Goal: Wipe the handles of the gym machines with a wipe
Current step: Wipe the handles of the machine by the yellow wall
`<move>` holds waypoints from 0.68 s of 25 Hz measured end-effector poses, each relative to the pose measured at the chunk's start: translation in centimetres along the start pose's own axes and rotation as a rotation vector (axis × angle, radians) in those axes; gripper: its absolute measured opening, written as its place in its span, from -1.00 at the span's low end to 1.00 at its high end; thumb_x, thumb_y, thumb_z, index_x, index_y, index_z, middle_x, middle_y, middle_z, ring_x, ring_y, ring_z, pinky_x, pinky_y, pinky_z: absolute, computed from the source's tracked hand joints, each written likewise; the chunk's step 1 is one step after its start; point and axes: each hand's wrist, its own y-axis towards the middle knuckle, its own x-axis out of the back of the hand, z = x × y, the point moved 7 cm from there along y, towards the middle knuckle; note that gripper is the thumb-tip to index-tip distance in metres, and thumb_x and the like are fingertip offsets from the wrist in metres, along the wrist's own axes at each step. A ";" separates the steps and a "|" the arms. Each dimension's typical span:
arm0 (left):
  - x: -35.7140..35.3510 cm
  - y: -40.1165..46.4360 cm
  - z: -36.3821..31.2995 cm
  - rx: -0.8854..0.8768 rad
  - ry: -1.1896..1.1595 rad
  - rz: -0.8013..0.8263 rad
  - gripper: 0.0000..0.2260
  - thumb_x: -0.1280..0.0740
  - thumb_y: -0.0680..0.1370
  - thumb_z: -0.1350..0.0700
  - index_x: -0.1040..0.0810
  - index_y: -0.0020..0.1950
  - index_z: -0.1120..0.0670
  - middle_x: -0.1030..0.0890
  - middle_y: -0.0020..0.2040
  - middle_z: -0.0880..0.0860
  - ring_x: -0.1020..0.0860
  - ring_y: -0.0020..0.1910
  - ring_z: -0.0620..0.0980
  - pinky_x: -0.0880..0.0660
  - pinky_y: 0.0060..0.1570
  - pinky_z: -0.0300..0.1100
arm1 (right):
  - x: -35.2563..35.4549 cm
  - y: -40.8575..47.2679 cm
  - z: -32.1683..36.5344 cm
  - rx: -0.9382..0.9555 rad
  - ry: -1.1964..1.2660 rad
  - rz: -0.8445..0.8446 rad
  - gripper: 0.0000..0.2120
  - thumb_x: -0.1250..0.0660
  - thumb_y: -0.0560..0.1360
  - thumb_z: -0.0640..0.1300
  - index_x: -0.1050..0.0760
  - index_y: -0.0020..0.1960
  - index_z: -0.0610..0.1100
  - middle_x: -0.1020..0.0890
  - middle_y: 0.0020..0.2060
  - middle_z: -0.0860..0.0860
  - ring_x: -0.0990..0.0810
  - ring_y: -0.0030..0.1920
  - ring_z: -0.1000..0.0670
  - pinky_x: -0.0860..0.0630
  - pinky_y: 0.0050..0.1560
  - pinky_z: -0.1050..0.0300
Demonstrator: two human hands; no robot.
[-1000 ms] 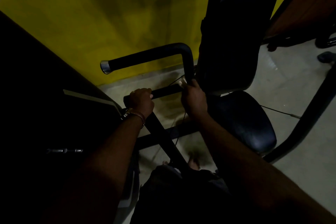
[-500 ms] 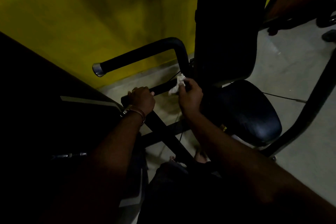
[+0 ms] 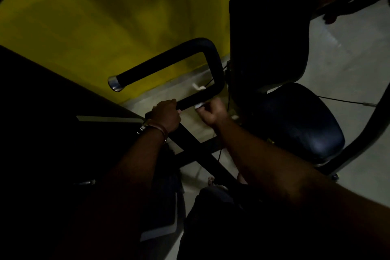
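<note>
Wipe (image 3: 199,105) seemingly pinched in right hand (image 3: 212,113) against handle (image 3: 196,96).

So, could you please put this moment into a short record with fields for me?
setting: gym machine beside a yellow wall, dim light
handle: black padded U-shaped bar with a silver end cap
left hand: grips the lower arm of the bar
right hand: pinches a small white wipe against the lower arm of the bar
seat: black padded seat cushion to the right, backrest above it
floor: pale grey
</note>
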 end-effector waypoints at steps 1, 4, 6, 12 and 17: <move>-0.1 -0.1 -0.1 0.006 0.007 0.002 -0.63 -0.21 0.63 0.05 -0.38 0.39 0.18 -0.45 0.36 0.19 -0.37 0.37 0.21 -0.31 0.35 0.11 | 0.7 0.8 0.5 -0.030 0.187 0.027 -0.71 0.01 0.59 -0.44 -0.45 -0.02 -0.21 -0.45 -0.30 -0.08 -0.47 -0.34 0.16 -0.38 -0.30 0.34; -0.2 -0.1 -0.4 0.057 0.033 0.015 -0.60 -0.15 0.65 0.01 -0.33 0.42 0.19 -0.36 0.44 0.20 -0.18 0.50 0.19 -0.10 0.47 0.14 | 0.6 1.5 -0.4 -0.140 0.438 0.126 -0.64 0.04 0.56 -0.45 -0.48 -0.02 -0.16 -0.62 -0.28 -0.12 -0.53 -0.26 0.06 -0.36 -0.20 0.29; -0.3 -0.1 -1.1 0.069 0.033 0.006 -0.59 -0.13 0.66 -0.02 -0.34 0.40 0.22 -0.34 0.45 0.24 -0.12 0.53 0.19 -0.02 0.48 0.15 | -1.2 0.9 -1.5 -0.158 0.252 0.211 -0.74 -0.02 0.62 -0.34 -0.48 0.00 -0.19 -0.67 -0.28 -0.08 -0.60 -0.29 0.06 -0.47 -0.25 0.30; -1.7 0.2 -7.1 -0.091 0.053 -0.018 -0.41 -0.17 0.62 -0.10 -0.07 0.55 0.12 -0.19 0.51 0.16 -0.11 0.51 0.20 0.04 0.42 0.34 | 2.6 0.6 3.2 0.028 0.119 0.188 -0.73 -0.09 0.60 -0.36 -0.57 -0.02 -0.24 -0.66 -0.19 -0.10 -0.63 -0.14 -0.02 -0.55 -0.07 0.13; -2.2 1.9 -8.3 0.022 0.052 0.071 -0.41 -0.16 0.55 -0.25 -0.12 0.48 -0.01 -0.16 0.47 0.16 -0.14 0.44 0.28 0.04 0.29 0.51 | 5.1 -1.5 7.8 0.499 -0.393 -0.152 -0.80 -0.28 0.51 -0.29 -0.65 -0.13 -0.09 -0.68 -0.23 -0.03 -0.65 -0.19 0.02 -0.59 -0.12 0.07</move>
